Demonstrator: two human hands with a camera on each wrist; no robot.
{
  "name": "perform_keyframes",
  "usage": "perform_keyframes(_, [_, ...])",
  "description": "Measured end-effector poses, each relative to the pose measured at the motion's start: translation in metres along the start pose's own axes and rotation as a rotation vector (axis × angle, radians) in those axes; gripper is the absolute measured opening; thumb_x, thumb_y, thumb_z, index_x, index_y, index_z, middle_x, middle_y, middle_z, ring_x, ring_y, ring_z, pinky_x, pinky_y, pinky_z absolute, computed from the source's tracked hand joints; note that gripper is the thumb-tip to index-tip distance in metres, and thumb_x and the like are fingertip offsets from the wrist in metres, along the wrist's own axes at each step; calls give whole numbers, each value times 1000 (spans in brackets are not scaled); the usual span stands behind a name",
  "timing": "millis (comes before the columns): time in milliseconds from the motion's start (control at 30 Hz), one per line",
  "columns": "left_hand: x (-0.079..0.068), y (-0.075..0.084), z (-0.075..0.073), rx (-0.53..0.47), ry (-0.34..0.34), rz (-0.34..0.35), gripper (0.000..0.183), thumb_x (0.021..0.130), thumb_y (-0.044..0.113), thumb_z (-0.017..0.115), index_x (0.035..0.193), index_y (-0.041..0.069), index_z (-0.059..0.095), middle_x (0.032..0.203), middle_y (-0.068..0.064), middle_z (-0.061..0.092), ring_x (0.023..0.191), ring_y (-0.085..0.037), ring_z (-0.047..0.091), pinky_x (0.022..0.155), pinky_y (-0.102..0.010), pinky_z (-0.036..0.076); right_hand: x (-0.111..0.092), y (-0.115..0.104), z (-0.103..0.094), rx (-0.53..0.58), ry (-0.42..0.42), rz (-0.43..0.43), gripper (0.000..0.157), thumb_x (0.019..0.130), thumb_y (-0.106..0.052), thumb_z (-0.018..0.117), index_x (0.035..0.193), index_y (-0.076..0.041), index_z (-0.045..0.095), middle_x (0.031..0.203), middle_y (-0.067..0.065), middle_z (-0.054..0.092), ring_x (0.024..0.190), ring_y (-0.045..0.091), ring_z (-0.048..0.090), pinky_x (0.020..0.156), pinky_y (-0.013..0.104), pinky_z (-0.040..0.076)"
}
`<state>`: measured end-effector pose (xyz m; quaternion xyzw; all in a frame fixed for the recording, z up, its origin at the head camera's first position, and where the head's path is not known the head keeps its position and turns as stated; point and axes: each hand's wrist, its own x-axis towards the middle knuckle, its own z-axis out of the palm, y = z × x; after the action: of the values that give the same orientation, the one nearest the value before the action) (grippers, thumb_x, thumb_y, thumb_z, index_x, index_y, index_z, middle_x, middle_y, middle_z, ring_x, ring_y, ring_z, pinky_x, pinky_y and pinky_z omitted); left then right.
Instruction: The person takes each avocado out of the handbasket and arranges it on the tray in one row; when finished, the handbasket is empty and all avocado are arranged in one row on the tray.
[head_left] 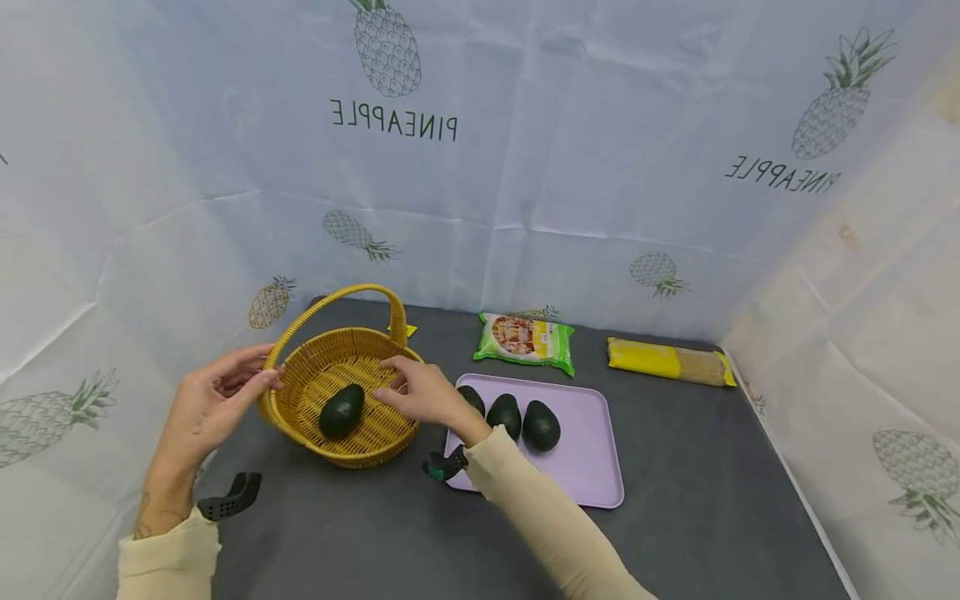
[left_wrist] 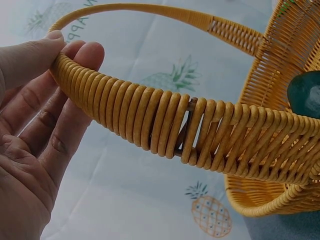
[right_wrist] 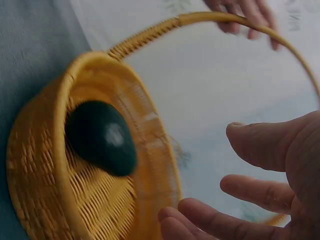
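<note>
A yellow woven basket (head_left: pixel 300 367) stands on the dark table's left side, with one dark green avocado (head_left: pixel 342 411) inside it. My left hand (head_left: pixel 198 408) holds the basket's handle (left_wrist: pixel 130 107) on its left side, thumb on one face and fingers behind. Over the basket's right part hovers my right hand (head_left: pixel 427 396), fingers spread and nothing in them. In the right wrist view, the avocado (right_wrist: pixel 102 137) lies on the basket floor, apart from that hand. Several avocados (head_left: pixel 542 426) sit on a pale purple tray (head_left: pixel 585 467), partly hidden behind the right forearm.
Behind the tray lies a green and white food packet (head_left: pixel 525 342). Farther right is a long yellow package (head_left: pixel 667 362) with tan contents. Part of a small yellow item (head_left: pixel 409 331) shows behind the basket. Pineapple-print cloth (head_left: pixel 480 167) walls the table's back and sides.
</note>
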<state>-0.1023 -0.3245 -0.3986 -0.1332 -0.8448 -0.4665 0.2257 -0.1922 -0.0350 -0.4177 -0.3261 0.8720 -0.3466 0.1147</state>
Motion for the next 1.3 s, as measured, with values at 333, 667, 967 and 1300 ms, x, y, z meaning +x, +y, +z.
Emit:
perform_keyframes(333, [-2, 0, 0, -30, -1, 6, 39, 94, -10, 64, 132, -3, 63, 96, 17, 71, 82, 2, 71, 70, -11, 55, 39, -11, 45, -62, -77, 56, 55, 99, -37, 65, 147, -14, 52, 125, 8, 68, 96, 11, 64, 82, 23, 53])
perform_keyframes(667, [-2, 0, -1, -14, -1, -9, 37, 96, -7, 63, 132, 0, 64, 96, 16, 71, 81, 1, 71, 69, -13, 56, 57, -13, 69, -158, -84, 175, 60, 99, -42, 64, 151, -18, 47, 141, 3, 59, 129, 21, 58, 101, 31, 52])
perform_keyframes(967, [-4, 0, 0, -7, -9, -10, 36, 96, -5, 63, 132, 1, 64, 95, 15, 72, 81, 1, 72, 69, -14, 56, 60, -8, 81, -209, -127, 156, 55, 98, -43, 66, 147, -21, 54, 131, -1, 64, 119, 16, 58, 90, 24, 51])
perform_keyframes(1300, [-4, 0, 0, 0, -1, -35, 35, 97, -2, 64, 132, 2, 65, 93, 11, 73, 80, 0, 71, 67, -14, 55, 63, -9, 81, -258, -182, 85, 46, 100, -33, 65, 145, -25, 57, 137, -4, 63, 122, 15, 60, 90, 21, 51])
